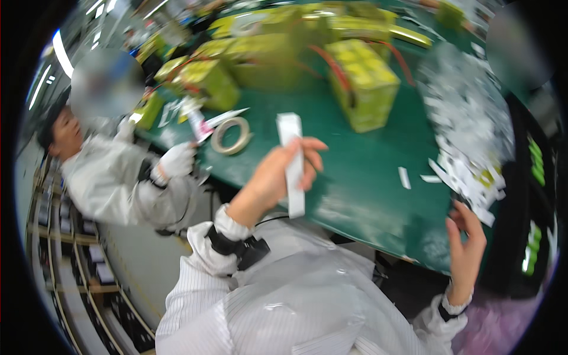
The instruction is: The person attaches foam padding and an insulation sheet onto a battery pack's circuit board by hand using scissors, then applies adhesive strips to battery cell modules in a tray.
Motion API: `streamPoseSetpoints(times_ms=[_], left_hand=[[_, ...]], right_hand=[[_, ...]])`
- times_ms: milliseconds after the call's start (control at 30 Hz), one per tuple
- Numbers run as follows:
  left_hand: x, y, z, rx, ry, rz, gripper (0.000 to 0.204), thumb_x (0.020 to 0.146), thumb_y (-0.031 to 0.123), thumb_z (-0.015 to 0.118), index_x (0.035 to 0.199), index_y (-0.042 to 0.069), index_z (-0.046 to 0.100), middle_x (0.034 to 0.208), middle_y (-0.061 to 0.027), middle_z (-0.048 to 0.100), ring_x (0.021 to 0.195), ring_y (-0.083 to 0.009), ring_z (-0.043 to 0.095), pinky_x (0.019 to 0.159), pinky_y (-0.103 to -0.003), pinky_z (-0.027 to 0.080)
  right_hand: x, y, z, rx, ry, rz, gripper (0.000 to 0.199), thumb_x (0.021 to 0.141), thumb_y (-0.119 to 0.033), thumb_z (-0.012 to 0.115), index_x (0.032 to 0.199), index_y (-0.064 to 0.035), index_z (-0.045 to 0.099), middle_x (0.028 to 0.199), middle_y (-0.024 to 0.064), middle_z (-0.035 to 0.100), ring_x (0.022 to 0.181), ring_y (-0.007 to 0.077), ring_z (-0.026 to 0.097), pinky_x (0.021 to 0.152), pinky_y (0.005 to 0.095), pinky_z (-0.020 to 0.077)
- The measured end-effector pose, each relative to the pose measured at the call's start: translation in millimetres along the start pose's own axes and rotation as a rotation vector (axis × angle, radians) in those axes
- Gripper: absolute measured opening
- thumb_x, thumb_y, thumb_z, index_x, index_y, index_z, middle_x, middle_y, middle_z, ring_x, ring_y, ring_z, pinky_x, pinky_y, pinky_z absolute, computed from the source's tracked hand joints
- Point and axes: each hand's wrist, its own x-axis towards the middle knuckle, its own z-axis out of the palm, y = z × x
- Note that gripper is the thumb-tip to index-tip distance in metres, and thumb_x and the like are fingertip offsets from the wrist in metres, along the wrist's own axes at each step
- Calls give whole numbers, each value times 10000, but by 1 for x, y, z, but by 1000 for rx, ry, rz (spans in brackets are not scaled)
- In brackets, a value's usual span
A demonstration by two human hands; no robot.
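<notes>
My left hand [278,174] is raised over the near edge of the green table [378,177] and grips a long white paper strip [292,163] that stands nearly upright between thumb and fingers. My right hand [465,248] hovers at the table's right edge with its fingers spread and nothing in it, just below a heap of white paper slips [473,136]. The picture is tilted and blurred.
A roll of tape [231,135] lies on the table to the left. Several yellow-green boxes [364,83] stand at the back. Two loose white slips [404,177] lie mid-table. A co-worker's gloved hand [176,160] holds a small tool at the left edge.
</notes>
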Motion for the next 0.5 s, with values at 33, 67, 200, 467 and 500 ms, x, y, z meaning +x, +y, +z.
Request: streamPoseSetpoints(times_ms=[33, 67, 200, 467, 500], left_hand=[[6, -10, 26, -3, -125, -103, 484, 934, 396, 334, 1125, -21, 488, 825, -90, 573, 523, -107, 480, 466, -227, 390], [7, -14, 45, 67, -149, -159, 495, 934, 402, 334, 1155, -17, 476, 835, -99, 580, 546, -117, 513, 484, -228, 424], [24, -34, 131, 84, -391, -318, 446, 920, 356, 413, 1136, -29, 478, 829, -104, 591, 583, -136, 576, 505, -244, 479], [45, -54, 206, 161, -673, -329, 418, 929, 376, 371, 923, -10, 531, 701, -53, 552, 511, -97, 506, 454, -218, 400], [49, -58, 210, 120, -699, -324, 472, 932, 422, 329, 884, 3, 541, 663, -37, 532, 497, -80, 468, 457, -213, 370]], right_hand=[[2, -15, 1, 23, -20, -26, 291, 766, -19, 596, 1053, 8, 565, 860, 109, 574, 764, 185, 543, 713, 272, 433], [9, -24, 14, 97, -37, -105, 294, 759, -20, 601, 1051, 4, 569, 872, 112, 578, 772, 193, 550, 714, 273, 437], [10, -38, 13, 260, 79, -205, 318, 751, -18, 614, 1066, -7, 572, 954, 121, 572, 793, 203, 569, 685, 269, 457], [-19, -8, -23, 282, 427, -33, 286, 740, 45, 597, 1023, 7, 599, 903, 89, 591, 768, 150, 550, 681, 239, 444], [-20, -2, -26, 259, 451, -23, 286, 740, 45, 597, 1023, 7, 599, 903, 89, 591, 768, 150, 550, 681, 239, 444]])
